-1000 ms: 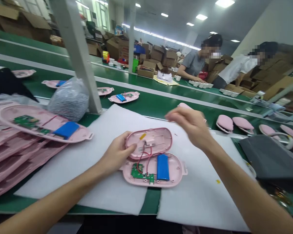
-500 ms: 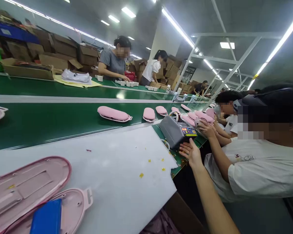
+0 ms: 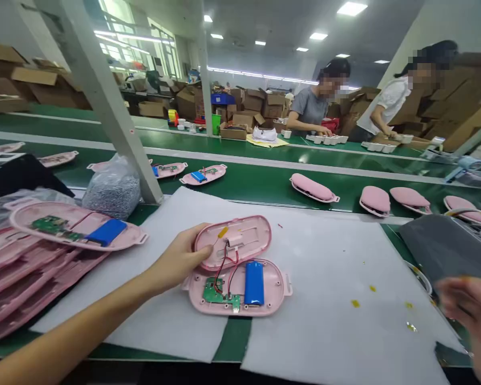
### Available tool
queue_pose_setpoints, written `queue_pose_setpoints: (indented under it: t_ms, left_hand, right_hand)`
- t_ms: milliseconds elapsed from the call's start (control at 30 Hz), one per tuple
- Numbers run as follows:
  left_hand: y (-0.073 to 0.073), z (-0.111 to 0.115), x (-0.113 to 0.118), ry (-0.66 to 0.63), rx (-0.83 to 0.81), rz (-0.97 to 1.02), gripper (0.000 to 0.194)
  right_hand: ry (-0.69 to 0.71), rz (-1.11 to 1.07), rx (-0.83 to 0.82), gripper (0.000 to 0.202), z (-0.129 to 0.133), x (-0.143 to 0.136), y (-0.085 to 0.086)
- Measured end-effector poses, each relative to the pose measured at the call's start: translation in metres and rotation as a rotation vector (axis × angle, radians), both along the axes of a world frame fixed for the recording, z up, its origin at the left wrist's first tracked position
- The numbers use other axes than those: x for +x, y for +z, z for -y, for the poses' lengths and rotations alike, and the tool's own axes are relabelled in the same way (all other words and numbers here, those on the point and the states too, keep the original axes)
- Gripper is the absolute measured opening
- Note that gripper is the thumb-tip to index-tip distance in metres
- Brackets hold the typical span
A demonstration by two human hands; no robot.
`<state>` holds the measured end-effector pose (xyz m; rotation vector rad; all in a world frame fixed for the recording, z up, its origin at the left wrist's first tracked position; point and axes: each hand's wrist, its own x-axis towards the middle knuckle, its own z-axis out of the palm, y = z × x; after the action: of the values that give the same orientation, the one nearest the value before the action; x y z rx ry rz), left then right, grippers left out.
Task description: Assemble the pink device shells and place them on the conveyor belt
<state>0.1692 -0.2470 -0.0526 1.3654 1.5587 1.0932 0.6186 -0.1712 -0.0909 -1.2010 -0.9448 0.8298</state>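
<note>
The left hand [image 3: 186, 251] has its fingers closed around the left end of the pink lid [image 3: 250, 238], thumb on the inside face. Red and black wires [image 3: 225, 258] run from it to the pink shell [image 3: 238, 280], which lies just below on the white sheet [image 3: 312, 278], with a green circuit board [image 3: 213, 291] and a blue battery [image 3: 254, 283] in it. Half a second ago lit digits showed on the grey machine [image 3: 451, 248]; now that panel is out of sight. The right hand [image 3: 473, 315] is a blur near the machine, so whether its fingers hold anything cannot be told. A clear bag [image 3: 112, 190] full of small grey pieces sits beside the post [image 3: 112, 107]; an open cardboard box [image 3: 232, 133] across the green desk [image 3: 256, 187] holds things too small to tell.
</note>
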Motion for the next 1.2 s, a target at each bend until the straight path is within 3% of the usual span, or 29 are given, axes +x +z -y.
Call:
queue_pose_setpoints:
  t_ms: [33,67,167,233,300,433,567,733,933,1000,1100,1200]
  left_hand:
    - [0.001,0.0,0.003,-0.002,0.018,0.011,0.036]
    - [0.002,0.0,0.004,-0.007,0.034,0.023,0.036]
    - [-0.001,0.0,0.005,-0.016,0.102,0.05,0.033]
    - [-0.008,0.0,0.003,-0.003,0.158,0.057,0.031]
    - [-0.016,0.001,0.001,0.049,0.21,0.088,0.029]
    - [-0.031,0.004,-0.001,0.135,0.254,0.209,0.028]
    - [-0.036,0.009,-0.002,0.139,0.286,0.281,0.028]
    - [-0.037,0.013,0.0,0.125,0.252,0.521,0.018]
    - [-0.036,0.02,0.004,0.057,0.21,0.801,0.014]
    - [-0.037,0.023,0.004,0.026,0.235,0.815,0.02]
    - [-0.038,0.024,0.003,-0.011,0.275,0.774,0.028]
    - [-0.038,0.025,0.001,-0.028,0.306,0.577,0.036]
  right_hand:
    - [0.031,0.154,0.099,0.011,0.011,-0.039,0.019]
    - [0.175,0.276,0.173,0.012,0.021,-0.081,0.037]
    - [0.734,0.605,0.445,0.016,0.033,-0.198,0.071]
    - [0.922,0.871,0.677,0.019,0.028,-0.253,0.07]
    - [0.984,1.084,0.798,0.02,0.019,-0.283,0.055]
    - [1.036,1.024,0.607,0.017,0.01,-0.294,0.029]
    - [1.046,0.948,0.453,0.021,0.02,-0.292,0.03]
    - [0.975,1.129,0.442,0.024,0.035,-0.302,0.032]
    - [0.737,1.34,0.478,0.024,0.045,-0.312,0.022]
    - [0.658,1.354,0.478,0.026,0.045,-0.314,0.022]
    - [0.55,1.31,0.291,0.039,0.042,-0.314,0.024]
    - [0.578,1.191,0.149,0.044,0.036,-0.303,0.026]
